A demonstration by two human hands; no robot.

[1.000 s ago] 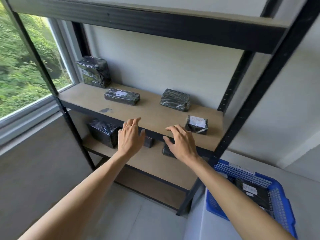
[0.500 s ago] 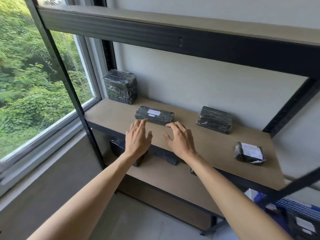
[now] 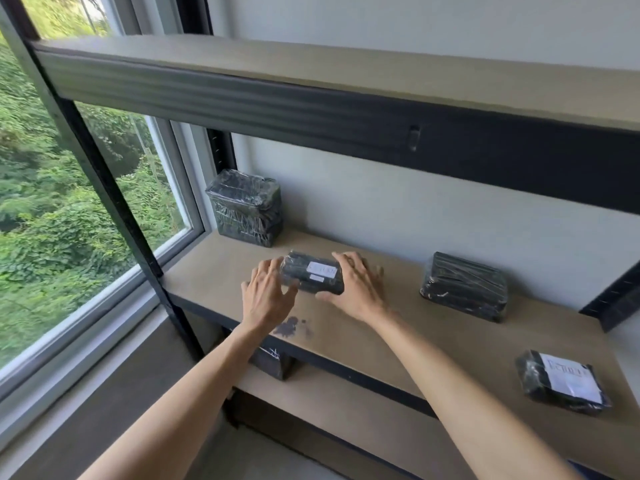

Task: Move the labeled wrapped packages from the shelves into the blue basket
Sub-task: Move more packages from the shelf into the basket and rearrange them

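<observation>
A long black wrapped package with a white label lies on the middle shelf. My left hand grips its left end, thumb at the front. My right hand grips its right end, fingers curled over the top. A second labeled package sits at the shelf's front right. An unlabeled black package lies further back, and a tall wrapped one stands in the back left corner. The blue basket shows only as a blue sliver at the bottom right.
The upper shelf's dark beam hangs low over the working shelf. A black upright post stands at the left by the window. Another dark package sits on the lower shelf. A dark stain marks the shelf front.
My view moved closer and leftward. Both hands reached forward from the shelf's front edge and closed around the ends of the long labeled package.
</observation>
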